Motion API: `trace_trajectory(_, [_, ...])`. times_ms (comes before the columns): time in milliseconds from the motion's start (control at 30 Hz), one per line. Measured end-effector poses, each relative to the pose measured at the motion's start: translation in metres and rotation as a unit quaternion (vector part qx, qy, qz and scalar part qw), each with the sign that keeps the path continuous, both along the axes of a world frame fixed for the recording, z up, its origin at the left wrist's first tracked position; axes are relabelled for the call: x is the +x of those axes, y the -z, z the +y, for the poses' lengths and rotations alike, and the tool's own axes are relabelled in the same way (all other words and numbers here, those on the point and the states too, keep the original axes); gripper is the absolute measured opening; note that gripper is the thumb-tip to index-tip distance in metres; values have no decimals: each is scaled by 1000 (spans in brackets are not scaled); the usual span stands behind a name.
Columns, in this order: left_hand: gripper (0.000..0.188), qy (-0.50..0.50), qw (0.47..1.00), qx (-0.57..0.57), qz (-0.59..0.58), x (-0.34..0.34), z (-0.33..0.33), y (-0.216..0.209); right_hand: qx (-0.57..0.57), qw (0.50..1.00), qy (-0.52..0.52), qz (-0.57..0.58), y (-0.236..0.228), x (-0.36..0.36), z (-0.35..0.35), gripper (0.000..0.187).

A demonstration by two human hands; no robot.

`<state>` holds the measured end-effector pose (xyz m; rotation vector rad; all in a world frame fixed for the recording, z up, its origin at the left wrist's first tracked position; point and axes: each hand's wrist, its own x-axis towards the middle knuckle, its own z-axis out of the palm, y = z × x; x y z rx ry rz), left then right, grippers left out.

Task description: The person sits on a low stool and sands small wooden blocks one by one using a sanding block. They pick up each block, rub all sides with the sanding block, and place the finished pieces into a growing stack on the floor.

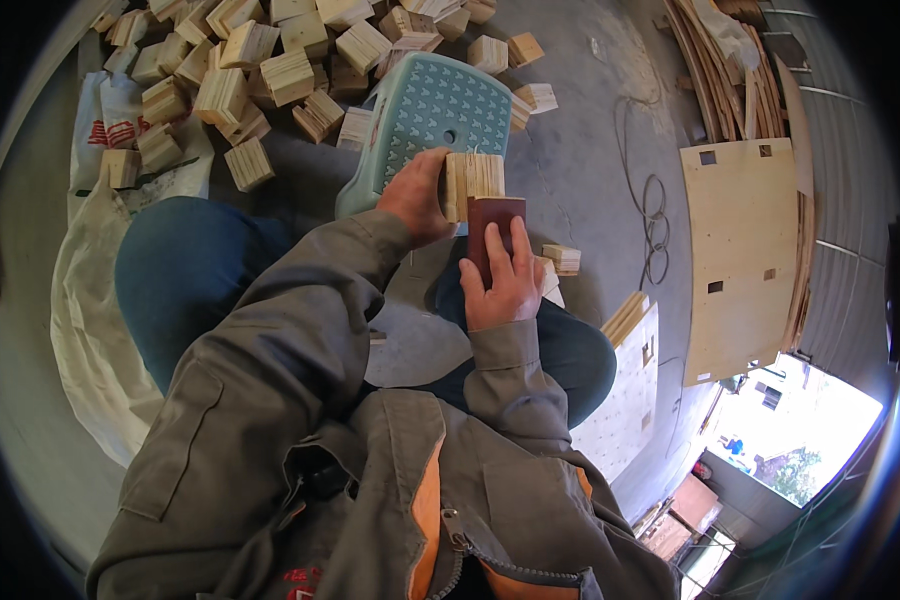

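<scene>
My left hand [419, 200] is closed round a layered plywood block [482, 174] at the near edge of a pale green plastic stool [440, 100]. My right hand [505, 283] grips a flat, dark red-brown sanding block [494, 212], its fingers lying along the top face and the thumb at the left side. The sanding block's far end meets the near side of the plywood block. The underside of the sanding block is hidden, and so are some of my left fingers behind the plywood block.
Many plywood blocks [290, 77] lie heaped beyond and left of the stool. A white woven sack [95, 290] spreads by my left knee. Near my right knee lie a few blocks [565, 260] and a pale board [625, 390]. Plywood sheets [740, 250] lean at the right; a thin cable [653, 225] loops on the floor.
</scene>
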<state>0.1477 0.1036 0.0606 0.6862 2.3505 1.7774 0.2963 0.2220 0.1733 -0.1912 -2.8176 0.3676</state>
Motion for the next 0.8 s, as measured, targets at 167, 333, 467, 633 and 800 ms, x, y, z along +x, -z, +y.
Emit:
trace_trajectory(167, [93,7,1000,0,-11,0,2,-3,9,1000,3,14,1,-8,6,60])
trace_trajectory(333, [99,-16,999,7,35,-2,7,2,10,1000,17,-3,2,-61,10,58])
trace_trajectory(467, [101,-2,1000,-1,4,-3,4,1,10,1000,18,7,12,-101,15,58])
trace_trajectory(633, [102,9,1000,-8,0,-3,1,-5,9,1000,10,16,15,-84,17,59])
trace_trajectory(800, [94,1,1000,1,11,-1,0,-5,-1,1000,-6,0,3,-24,9,62])
